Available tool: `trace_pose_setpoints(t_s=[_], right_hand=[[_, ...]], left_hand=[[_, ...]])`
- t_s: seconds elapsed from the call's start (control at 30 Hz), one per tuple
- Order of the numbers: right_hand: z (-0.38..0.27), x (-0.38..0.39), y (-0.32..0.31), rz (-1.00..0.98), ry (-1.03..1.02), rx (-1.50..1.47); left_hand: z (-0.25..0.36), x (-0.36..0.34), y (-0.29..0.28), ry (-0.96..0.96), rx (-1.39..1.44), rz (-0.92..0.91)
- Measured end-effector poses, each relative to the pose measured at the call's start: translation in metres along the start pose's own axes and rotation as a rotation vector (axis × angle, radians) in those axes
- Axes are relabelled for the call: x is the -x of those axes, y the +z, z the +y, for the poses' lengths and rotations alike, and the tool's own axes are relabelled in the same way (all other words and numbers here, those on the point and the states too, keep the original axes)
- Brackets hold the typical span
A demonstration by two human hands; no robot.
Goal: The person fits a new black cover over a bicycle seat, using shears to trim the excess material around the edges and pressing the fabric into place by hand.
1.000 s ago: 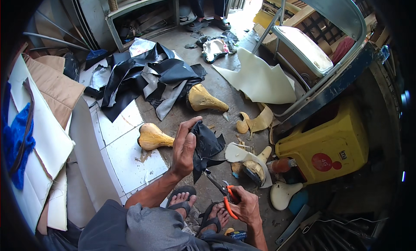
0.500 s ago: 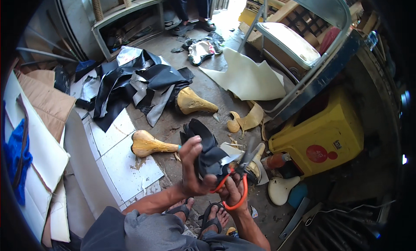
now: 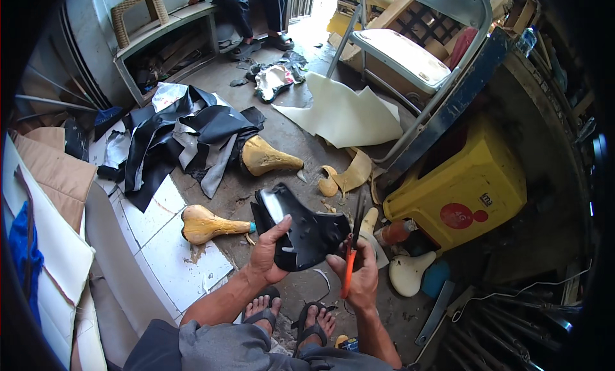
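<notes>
Inspector: State of the left hand?

Me: My left hand [image 3: 269,249] pinches the left edge of the black piece [image 3: 309,233]; the thumb lies on the near face, the fingers are mostly hidden behind it.

Inspector: And the right?

Me: My right hand [image 3: 360,272] is closed around the scissors [image 3: 350,275]; their orange handles sit in my grip, the dark blades point up and away from me; my thumb is at the lower right edge of the piece, though I cannot tell whether it presses there.

Inspector: Location of the piece?

Me: Held up between my two hands, above the floor, its face glossy and creased; a yellow foam saddle [image 3: 208,224] lies to its left, partly on white tiles [image 3: 168,243]; a second yellow saddle [image 3: 269,157] lies beyond, against a heap of black sheets [image 3: 186,131]; a pale saddle [image 3: 410,272] lies to the right, near the yellow stool [image 3: 416,201].
</notes>
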State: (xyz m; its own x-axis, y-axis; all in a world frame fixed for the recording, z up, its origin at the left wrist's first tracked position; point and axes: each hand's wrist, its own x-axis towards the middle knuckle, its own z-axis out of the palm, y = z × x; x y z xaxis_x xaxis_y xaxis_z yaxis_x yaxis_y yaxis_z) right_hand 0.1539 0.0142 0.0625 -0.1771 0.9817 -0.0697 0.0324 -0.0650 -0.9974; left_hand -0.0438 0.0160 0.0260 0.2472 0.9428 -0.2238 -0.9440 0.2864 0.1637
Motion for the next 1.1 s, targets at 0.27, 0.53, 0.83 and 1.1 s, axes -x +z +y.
trace_pose_setpoints(t_s=[0.27,0.53,0.83,1.1], right_hand=[[0.041,0.049,0.018,-0.465,0.367,-0.358],[0.063,0.046,0.02,-0.493,0.409,-0.51],[0.049,0.042,0.014,-0.365,0.383,-0.388],[0.037,0.044,0.008,-0.404,0.369,-0.428]], left_hand=[[0.01,-0.005,0.0,0.206,0.021,0.113],[0.006,-0.005,-0.008,0.244,0.032,0.151],[-0.004,-0.003,-0.014,0.122,-0.116,0.137],[0.009,0.005,-0.003,0.086,-0.149,0.137]])
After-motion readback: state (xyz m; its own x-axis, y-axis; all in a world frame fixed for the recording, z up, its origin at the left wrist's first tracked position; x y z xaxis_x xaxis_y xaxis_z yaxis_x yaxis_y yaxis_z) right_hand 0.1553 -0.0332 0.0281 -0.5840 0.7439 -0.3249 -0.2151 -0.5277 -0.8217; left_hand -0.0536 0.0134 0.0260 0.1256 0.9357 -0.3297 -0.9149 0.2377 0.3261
